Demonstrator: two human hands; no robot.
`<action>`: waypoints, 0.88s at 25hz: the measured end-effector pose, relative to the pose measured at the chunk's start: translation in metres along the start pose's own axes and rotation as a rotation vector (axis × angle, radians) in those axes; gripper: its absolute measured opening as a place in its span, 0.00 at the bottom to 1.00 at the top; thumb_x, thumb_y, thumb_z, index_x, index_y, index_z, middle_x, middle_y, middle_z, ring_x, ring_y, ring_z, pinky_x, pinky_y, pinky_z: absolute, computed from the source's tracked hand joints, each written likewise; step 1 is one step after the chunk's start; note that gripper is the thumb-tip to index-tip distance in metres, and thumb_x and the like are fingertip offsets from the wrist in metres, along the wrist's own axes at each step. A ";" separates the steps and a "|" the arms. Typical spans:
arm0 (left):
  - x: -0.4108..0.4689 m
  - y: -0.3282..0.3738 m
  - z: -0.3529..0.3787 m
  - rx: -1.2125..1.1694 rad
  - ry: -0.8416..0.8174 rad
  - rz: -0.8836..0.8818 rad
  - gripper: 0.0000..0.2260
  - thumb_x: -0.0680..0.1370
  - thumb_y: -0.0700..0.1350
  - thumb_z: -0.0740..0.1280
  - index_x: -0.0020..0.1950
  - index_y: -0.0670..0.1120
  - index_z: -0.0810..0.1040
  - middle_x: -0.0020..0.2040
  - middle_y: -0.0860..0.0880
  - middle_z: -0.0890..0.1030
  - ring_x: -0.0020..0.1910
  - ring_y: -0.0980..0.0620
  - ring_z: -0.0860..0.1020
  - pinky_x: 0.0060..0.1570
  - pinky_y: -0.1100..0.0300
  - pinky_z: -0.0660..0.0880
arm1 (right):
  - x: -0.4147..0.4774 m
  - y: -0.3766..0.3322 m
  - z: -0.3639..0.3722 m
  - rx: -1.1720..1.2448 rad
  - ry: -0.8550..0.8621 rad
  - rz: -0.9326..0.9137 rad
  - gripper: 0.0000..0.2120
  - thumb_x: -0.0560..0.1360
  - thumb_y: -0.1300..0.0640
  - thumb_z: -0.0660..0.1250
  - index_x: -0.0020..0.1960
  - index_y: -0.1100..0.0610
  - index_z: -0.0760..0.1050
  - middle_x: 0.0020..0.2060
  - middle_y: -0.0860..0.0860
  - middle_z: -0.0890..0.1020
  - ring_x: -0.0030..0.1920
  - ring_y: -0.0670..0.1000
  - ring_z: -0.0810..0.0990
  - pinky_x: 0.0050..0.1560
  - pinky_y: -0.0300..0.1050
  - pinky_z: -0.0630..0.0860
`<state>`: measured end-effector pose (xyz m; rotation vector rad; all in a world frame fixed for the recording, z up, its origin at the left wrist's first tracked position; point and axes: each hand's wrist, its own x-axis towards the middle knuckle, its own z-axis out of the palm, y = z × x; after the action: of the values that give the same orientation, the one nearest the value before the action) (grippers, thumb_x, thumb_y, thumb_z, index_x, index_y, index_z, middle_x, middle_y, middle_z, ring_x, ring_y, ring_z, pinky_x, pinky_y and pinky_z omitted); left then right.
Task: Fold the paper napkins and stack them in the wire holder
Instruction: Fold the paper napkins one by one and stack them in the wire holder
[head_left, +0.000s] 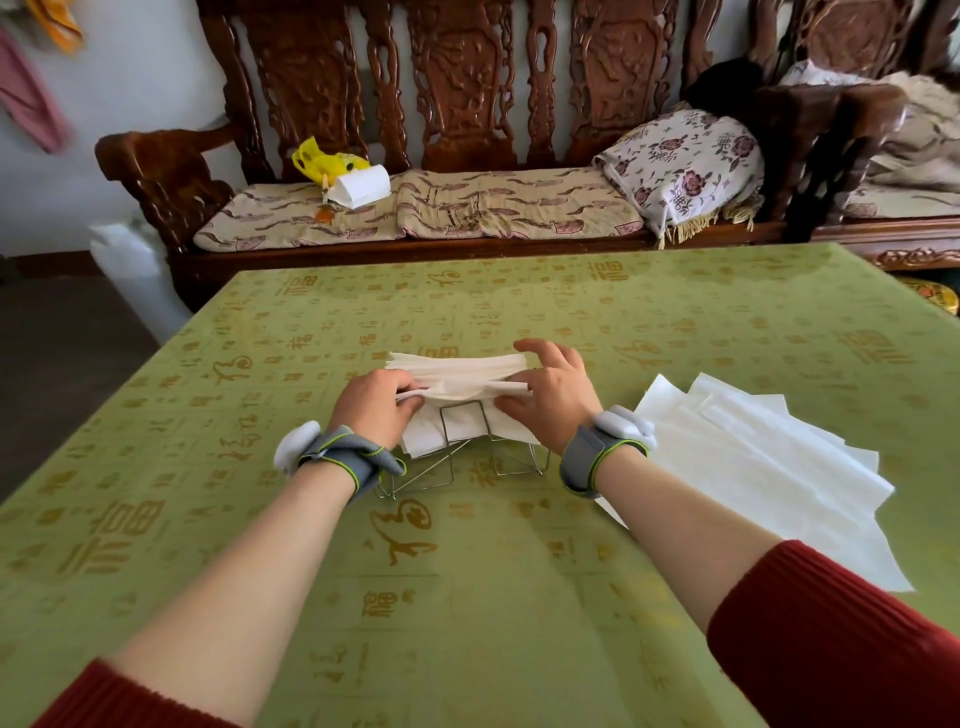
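My left grip (376, 408) and right grip (553, 395) pinch the two ends of a folded napkin (462, 387), its long axis parallel to the table's (467, 623) near edge. It lies atop the stack (457, 364) in the wire holder (470, 462), mid-table; loose napkins (769, 467) fan toward the right edge.

Two hands, my left hand (376, 402) and my right hand (550, 395), two grey fabric wristbands (337, 460), one silver wire holder (467, 462), one bunch of folded white paper napkins (457, 369), several overlapping flat white paper sheets (753, 457), one carved dark wooden bench (467, 78).
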<state>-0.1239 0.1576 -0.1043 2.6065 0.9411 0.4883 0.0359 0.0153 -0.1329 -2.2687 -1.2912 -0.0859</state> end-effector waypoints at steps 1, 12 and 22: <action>0.001 0.000 0.002 0.032 -0.002 0.011 0.04 0.74 0.41 0.67 0.46 0.45 0.81 0.44 0.44 0.82 0.47 0.41 0.78 0.38 0.58 0.66 | 0.002 -0.002 0.002 -0.003 -0.016 0.026 0.13 0.73 0.46 0.67 0.53 0.49 0.82 0.69 0.47 0.67 0.68 0.57 0.61 0.65 0.48 0.64; 0.000 -0.001 0.007 0.346 0.024 0.044 0.10 0.77 0.46 0.62 0.55 0.55 0.79 0.50 0.46 0.82 0.50 0.42 0.78 0.40 0.56 0.70 | 0.000 -0.004 0.002 0.140 -0.087 0.117 0.10 0.68 0.51 0.72 0.40 0.58 0.79 0.63 0.55 0.73 0.61 0.56 0.73 0.61 0.45 0.68; -0.003 0.003 0.012 0.310 0.054 0.028 0.07 0.78 0.50 0.62 0.50 0.51 0.79 0.46 0.45 0.82 0.48 0.41 0.78 0.40 0.56 0.65 | -0.006 0.000 0.001 0.297 0.156 0.133 0.12 0.77 0.50 0.65 0.44 0.56 0.82 0.58 0.50 0.77 0.54 0.50 0.77 0.50 0.45 0.73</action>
<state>-0.1192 0.1508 -0.1146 2.8980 1.0746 0.4532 0.0327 0.0115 -0.1359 -2.0429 -0.9982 -0.0213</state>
